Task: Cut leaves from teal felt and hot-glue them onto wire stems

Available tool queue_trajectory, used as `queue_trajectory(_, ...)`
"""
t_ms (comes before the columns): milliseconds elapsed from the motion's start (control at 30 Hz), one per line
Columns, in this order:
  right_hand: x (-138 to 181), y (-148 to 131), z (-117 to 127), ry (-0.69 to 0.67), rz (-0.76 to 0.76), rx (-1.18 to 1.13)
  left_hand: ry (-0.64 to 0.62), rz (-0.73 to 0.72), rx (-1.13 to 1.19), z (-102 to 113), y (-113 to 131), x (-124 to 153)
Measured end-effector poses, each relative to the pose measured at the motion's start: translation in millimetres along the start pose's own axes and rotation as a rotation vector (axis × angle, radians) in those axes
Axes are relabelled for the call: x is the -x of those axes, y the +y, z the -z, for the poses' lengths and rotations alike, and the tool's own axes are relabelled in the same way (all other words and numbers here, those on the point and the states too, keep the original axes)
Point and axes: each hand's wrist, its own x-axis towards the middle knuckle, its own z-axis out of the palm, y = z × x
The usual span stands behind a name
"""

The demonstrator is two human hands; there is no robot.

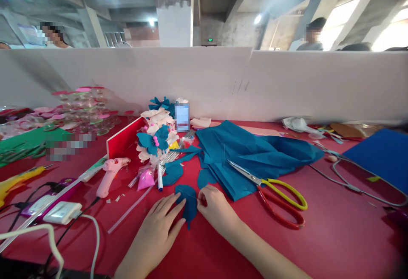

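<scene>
A teal petal-shaped cutout [190, 207] lies on the red tabletop between my hands. My left hand [161, 219] is open, its stretched fingertips resting on the cutout's left side. At the right edge, my right hand [216, 207] is closed in a pinch on a thin wire [188, 194] that runs across the upper part of the cutout. More teal pieces [172, 173] lie just beyond, beside a white marker [160, 177]. Scissors [255, 180] with one yellow and one red handle lie half open on a large folded teal sheet [232, 156] to the right.
On the left are a pink glue gun [110, 177], a power strip [40, 202] and white cables. A teal butterfly-shaped flower [154, 140] and a phone [182, 117] stand ahead. A blue sheet [379, 158] lies right; a white partition [204, 79] runs behind.
</scene>
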Motion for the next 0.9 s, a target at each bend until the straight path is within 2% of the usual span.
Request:
queue_trajectory(133,2.2,-1.5,0.2,0.051,-0.028,-0.033,-0.013,0.004,0.004,-1.4,-1.5,0.9)
queue_trajectory(433,-1.2,0.0,-2.5,0.056,-0.060,-0.098,-0.023,0.000,0.002,0.5,-1.0,1.1)
queue_trajectory(900,-0.8,3.4,-2.2,0.080,-0.022,-0.136,-0.020,-0.010,-0.012,2.3,0.4,-0.7)
